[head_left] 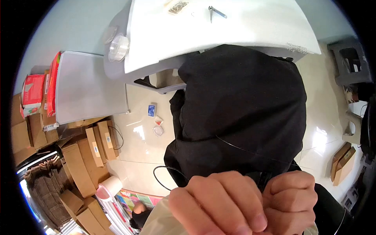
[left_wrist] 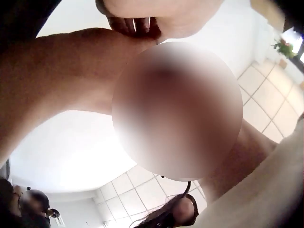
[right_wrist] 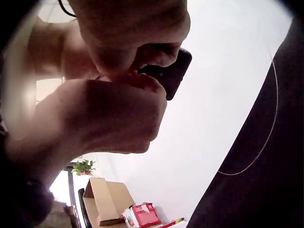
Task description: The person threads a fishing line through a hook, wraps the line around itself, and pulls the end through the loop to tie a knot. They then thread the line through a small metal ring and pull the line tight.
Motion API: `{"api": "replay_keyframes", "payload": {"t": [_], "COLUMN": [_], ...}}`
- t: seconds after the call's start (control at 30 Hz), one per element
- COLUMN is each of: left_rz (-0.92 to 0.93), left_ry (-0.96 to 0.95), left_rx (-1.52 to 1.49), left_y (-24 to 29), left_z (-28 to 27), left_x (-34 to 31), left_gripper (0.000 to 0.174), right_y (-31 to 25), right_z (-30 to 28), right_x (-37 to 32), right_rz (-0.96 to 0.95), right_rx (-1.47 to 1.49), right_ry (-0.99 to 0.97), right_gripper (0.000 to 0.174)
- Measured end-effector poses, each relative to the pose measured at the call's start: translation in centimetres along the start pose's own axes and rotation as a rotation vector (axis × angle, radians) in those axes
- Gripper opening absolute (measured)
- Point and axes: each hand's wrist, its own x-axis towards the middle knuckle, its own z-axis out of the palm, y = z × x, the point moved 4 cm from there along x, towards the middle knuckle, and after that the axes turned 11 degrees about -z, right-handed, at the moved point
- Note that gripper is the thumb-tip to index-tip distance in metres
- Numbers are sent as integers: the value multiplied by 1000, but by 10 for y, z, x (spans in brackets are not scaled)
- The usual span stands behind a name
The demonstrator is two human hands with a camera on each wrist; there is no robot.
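Close to the camera in the head view, my left hand (head_left: 219,203) and right hand (head_left: 290,199) meet, fingers curled and fingertips together. A thin thread (head_left: 232,145) runs over the black cloth (head_left: 243,94) towards the hands. Its loose length (right_wrist: 277,95) bows in a curve in the right wrist view. Both hands pinch at the thread, but the pinched spot is hidden behind the fingers. In the left wrist view the hands are raised in front of a blurred face.
A white table (head_left: 235,35) ahead holds an opened nail clipper (head_left: 216,13) and a small tray of tiny pieces (head_left: 178,7). Clear round containers (head_left: 118,48) stand at its left. Cardboard boxes (head_left: 82,168) line the left side. A blue packet (head_left: 151,110) lies on the floor.
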Motion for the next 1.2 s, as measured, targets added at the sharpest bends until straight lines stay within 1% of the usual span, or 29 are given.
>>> {"api": "replay_keyframes", "payload": {"t": [0.03, 0.1, 0.13, 0.2, 0.23, 0.33, 0.37, 0.47, 0.5, 0.57, 0.6, 0.67, 0.7, 0.8, 0.97, 1.07, 1.1, 1.17, 1.2], "left_rz": [1, 26, 46, 17, -29, -34, 7, 52, 145, 170, 100, 81, 131, 167, -34, -31, -19, -2, -6], "left_ry": [57, 72, 27, 48, 118, 159, 174, 233, 298, 319, 276, 235, 237, 253, 74, 79, 63, 301, 420], "left_rx": [-16, -59, -83, -104, -99, -209, -237, -255, -256, -251, -247, -251, -259, -202, -149, -123, -110, 15, 78], "left_y": [1, 0, 0, 4, 9, 9, 6, 7, 0, 0, 5, 5, 1, -1, 2, -4, -8, -9, -10], "left_z": [7, 15, 16, 23, 32, 39, 43, 48, 53, 54, 50, 49, 51, 50, 35, 33, 29, 41, 48], "left_x": [-3, -2, 2, 7, 7, 7, 7, 6, 5, 3, 3, 3, 3, 2, 8, 9, 8, 2, -1], "left_gripper": [16, 14, 13, 10, 8, 7, 7, 9, 9, 9, 9, 8, 8, 6, 6, 9, 10, 17, 21], "right_y": [-4, -1, 4, 2, 4, 5, 6, 4, 3, 2, 1, -1, -2, -2, -6, -3, -1, 0, -2], "right_z": [5, 0, -20, -24, -26, -27, -26, -27, -27, -27, -27, -29, -29, -30, -29, -25, -25, -24, -20], "right_x": [0, 8, 15, 16, 16, 15, 15, 15, 16, 15, 16, 19, 19, 19, 18, 26, 27, 26, 23], "right_rz": [17, 47, 60, -41, -41, 4, 19, 35, 39, 50, 51, 55, 58, 79, 175, 250, 260, 305, 336], "right_rx": [-50, 92, 274, 395, 441, 458, 456, 451, 449, 446, 443, 446, 441, 424, 340, 268, 276, 209, 134], "right_ry": [122, -30, -304, -435, -459, -414, -396, -367, -362, -354, -353, -352, -351, -349, -350, -370, -420, -408, -346], "right_gripper": [17, 15, 14, 12, 12, 12, 12, 11, 11, 11, 11, 11, 11, 11, 11, 12, 12, 13, 13]}}
